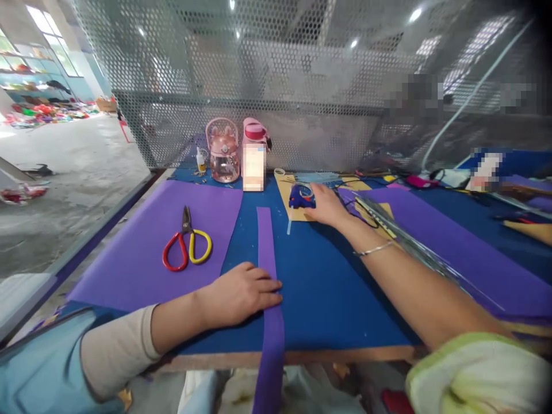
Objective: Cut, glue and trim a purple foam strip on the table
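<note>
Lying flat on the blue felt desk [336,299], a long narrow purple strip [268,270] runs over the near edge. Left of it sit a purple sheet [142,253] and red-and-yellow scissors [187,244]. The left hand [241,293] presses the strip, fingers extended; the right hand [328,206] loosely grasps a blue glue gun [301,196].
</note>
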The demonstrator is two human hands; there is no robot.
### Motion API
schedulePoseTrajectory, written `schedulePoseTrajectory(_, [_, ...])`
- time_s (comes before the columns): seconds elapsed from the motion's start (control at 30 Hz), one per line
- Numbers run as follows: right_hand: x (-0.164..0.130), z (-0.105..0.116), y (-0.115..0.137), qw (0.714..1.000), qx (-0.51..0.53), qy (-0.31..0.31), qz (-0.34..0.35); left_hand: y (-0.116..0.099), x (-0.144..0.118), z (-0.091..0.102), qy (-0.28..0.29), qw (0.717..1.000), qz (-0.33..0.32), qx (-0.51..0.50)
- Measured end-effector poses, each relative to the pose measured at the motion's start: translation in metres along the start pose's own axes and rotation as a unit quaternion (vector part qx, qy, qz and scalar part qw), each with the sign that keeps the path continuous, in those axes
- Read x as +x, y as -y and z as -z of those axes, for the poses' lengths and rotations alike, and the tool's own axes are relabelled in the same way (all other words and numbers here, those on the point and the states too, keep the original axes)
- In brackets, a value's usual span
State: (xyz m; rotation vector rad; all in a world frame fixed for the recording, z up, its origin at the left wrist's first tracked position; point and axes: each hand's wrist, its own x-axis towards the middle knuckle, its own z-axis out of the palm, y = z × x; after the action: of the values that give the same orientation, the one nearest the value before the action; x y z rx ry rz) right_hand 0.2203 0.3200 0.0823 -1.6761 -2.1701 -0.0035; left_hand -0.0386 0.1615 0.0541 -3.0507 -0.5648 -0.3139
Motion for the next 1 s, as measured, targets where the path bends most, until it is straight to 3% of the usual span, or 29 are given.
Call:
schedulePoseTrajectory(0.1, [-0.072,0.04,0.044,0.997,0.039,-0.041,0.052,-0.01,0.013,0.002,-0.038,0.993,0.045,0.102])
schedulePoseTrajectory(0.17, [-0.127,0.057,0.073,0.992,0.09,-0.005,0.093,-0.021,0.029,0.004,-0.075,0.982,0.091,0.148])
schedulePoseTrajectory(0.23, [-0.171,0.061,0.091,0.99,0.041,0.037,0.126,-0.031,0.046,0.007,-0.116,0.973,0.106,0.166])
schedulePoseTrajectory(0.3, [-0.194,0.056,0.092,0.993,0.005,0.024,0.119,-0.037,0.056,0.013,-0.154,0.968,0.096,0.173])
schedulePoseTrajectory(0.37, [-0.197,0.049,0.08,0.994,0.004,0.043,0.103,-0.035,0.056,0.021,-0.172,0.963,0.102,0.18])
schedulePoseTrajectory(0.43, [-0.185,0.043,0.064,0.988,0.014,0.081,0.129,-0.024,0.042,0.029,-0.156,0.958,0.144,0.191])
schedulePoseTrajectory(0.57, [-0.155,0.032,0.037,0.964,0.002,0.11,0.241,0.006,-0.014,0.039,-0.081,0.931,0.273,0.23])
schedulePoseTrajectory(0.63, [-0.145,0.024,0.027,0.956,0.004,0.109,0.274,0.013,-0.045,0.038,-0.073,0.924,0.286,0.244])
schedulePoseTrajectory(0.73, [-0.139,0.012,0.015,0.946,0.022,0.099,0.307,0.007,-0.084,0.03,-0.014,0.956,0.236,0.176])
schedulePoseTrajectory(0.8, [-0.138,0.007,0.011,0.938,0.033,0.093,0.331,-0.003,-0.101,0.024,0.008,0.967,0.236,0.098])
schedulePoseTrajectory(0.93, [-0.138,0.007,0.009,0.939,0.044,0.101,0.326,-0.014,-0.116,0.018,-0.031,0.944,0.328,0.008])
schedulePoseTrajectory(1.0, [-0.138,0.01,0.007,0.94,0.052,0.115,0.316,-0.013,-0.117,0.018,-0.04,0.938,0.344,-0.015])
